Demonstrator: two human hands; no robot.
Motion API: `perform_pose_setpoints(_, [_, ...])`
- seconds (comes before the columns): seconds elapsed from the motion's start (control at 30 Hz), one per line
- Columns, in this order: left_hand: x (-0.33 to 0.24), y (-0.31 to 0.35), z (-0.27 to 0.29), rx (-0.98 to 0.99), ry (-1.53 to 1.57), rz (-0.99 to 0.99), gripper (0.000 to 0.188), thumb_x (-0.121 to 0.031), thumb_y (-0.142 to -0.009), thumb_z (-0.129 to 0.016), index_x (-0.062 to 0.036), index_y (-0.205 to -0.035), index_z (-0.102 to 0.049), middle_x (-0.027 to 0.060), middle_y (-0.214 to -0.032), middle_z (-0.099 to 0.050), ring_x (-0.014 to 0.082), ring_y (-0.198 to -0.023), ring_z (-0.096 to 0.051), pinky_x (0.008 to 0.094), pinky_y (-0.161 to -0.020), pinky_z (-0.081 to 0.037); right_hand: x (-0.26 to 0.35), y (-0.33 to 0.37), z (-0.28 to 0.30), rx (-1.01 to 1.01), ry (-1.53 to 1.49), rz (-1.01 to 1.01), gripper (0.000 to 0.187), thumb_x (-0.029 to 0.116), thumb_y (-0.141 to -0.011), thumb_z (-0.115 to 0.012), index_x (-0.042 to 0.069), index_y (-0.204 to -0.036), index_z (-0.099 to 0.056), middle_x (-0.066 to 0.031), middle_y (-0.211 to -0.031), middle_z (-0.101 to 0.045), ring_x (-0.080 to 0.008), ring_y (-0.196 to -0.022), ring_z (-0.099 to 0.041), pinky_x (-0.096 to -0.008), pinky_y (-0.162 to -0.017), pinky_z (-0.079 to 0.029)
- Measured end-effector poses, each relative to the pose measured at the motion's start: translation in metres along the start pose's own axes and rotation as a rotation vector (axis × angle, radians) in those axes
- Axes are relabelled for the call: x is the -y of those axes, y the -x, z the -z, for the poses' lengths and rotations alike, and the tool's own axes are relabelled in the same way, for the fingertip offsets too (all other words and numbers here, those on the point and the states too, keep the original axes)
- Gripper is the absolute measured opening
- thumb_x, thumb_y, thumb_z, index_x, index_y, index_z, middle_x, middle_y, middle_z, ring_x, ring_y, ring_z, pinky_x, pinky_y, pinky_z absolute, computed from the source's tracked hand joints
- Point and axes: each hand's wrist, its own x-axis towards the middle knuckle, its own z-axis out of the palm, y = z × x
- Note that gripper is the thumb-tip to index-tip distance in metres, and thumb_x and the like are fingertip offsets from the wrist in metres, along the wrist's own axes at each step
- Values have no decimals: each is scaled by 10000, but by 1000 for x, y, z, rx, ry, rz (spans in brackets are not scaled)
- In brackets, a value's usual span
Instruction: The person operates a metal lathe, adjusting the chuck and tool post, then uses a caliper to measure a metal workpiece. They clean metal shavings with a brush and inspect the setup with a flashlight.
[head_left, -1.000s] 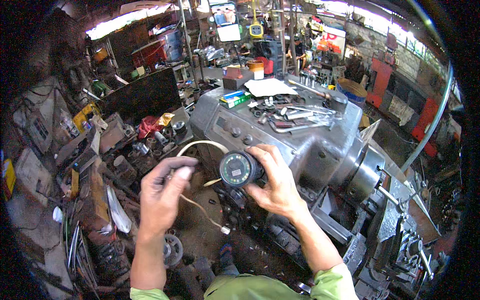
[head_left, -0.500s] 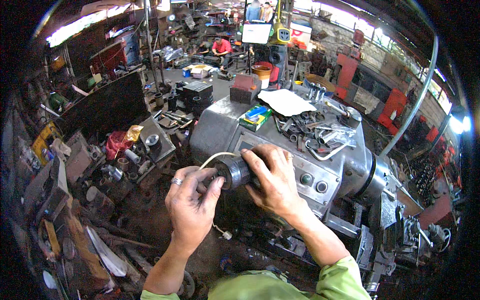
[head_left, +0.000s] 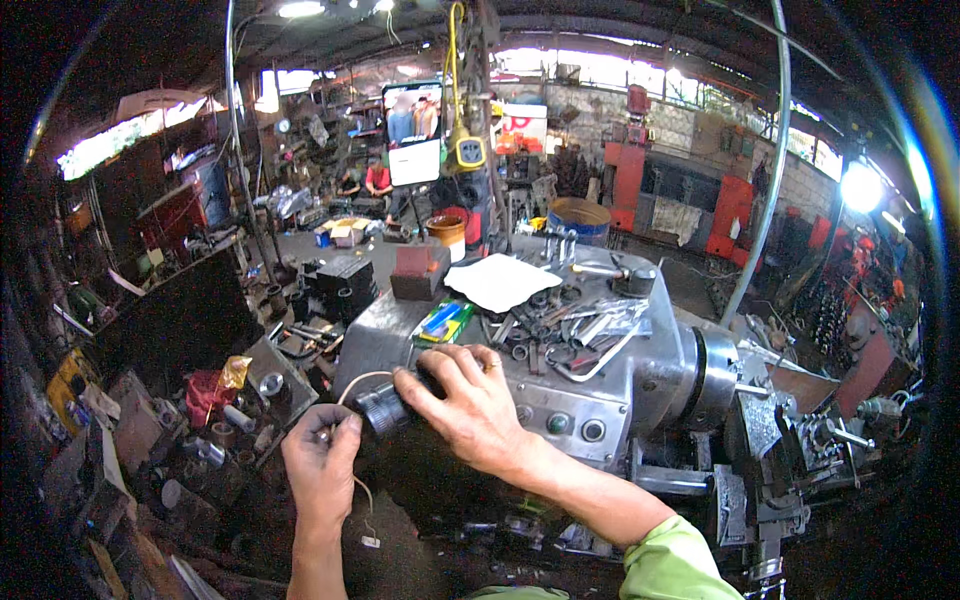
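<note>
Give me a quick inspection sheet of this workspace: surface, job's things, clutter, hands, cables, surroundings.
Surface: grey lathe headstock, top used as a shelf.
Job's things: black round gauge held against the headstock's left end.
Clutter: loose wrenches, white paper, green-blue box.
Hands: right hand grips the gauge; left hand pinches its wire.
Cables: thin pale wire loops from the gauge and hangs down.
Surroundings: crowded workshop, parts bench at left.

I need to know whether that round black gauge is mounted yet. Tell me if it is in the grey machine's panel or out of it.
Out. The right hand holds the round black gauge in front of the grey machine, and the left hand holds its pale wire.
</note>
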Motion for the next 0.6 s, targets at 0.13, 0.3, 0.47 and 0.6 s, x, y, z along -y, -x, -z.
perform_pose_setpoints(0.13, [-2,4,-12,-104,-434,-557,82,-25,-841,-666,-9,-853,-586,63,-839,-550,138,-721,-505,280,-651,-410,-7,-4,6,60,9,-46,521,170,-749,-672,143,-1259,-571,-110,-1148,-567,-292,-1055,-568,-483,-869,-426])
perform_pose_setpoints(0.3, [5,3,-23,-149,-113,-82,137,-122,-912,-671,12,-902,-643,-45,-742,-553,32,-684,-443,232,-574,-368,-4,-4,3,94,-86,-161,734,182,-616,-827,72,-1280,-533,-141,-1172,-549,-332,-1077,-548,-474,-878,-430])
perform_pose_setpoints(0.47, [4,2,2,-142,-8,-213,107,-94,-938,-633,-13,-985,-687,-50,-750,-554,15,-628,-438,196,-544,-341,-30,-28,-23,29,-270,-297,689,96,-652,-800,20,-1272,-509,-203,-1168,-579,-399,-1102,-572,-480,-916,-455])
perform_pose_setpoints(0.6, [18,-25,40,-183,128,-90,177,-80,-956,-577,-22,-1112,-640,11,-789,-584,31,-560,-453,183,-490,-359,-64,-61,-58,82,-534,-447,679,167,-737,-820,-22,-1296,-484,-225,-1165,-659,-337,-1096,-647,-416,-940,-495])
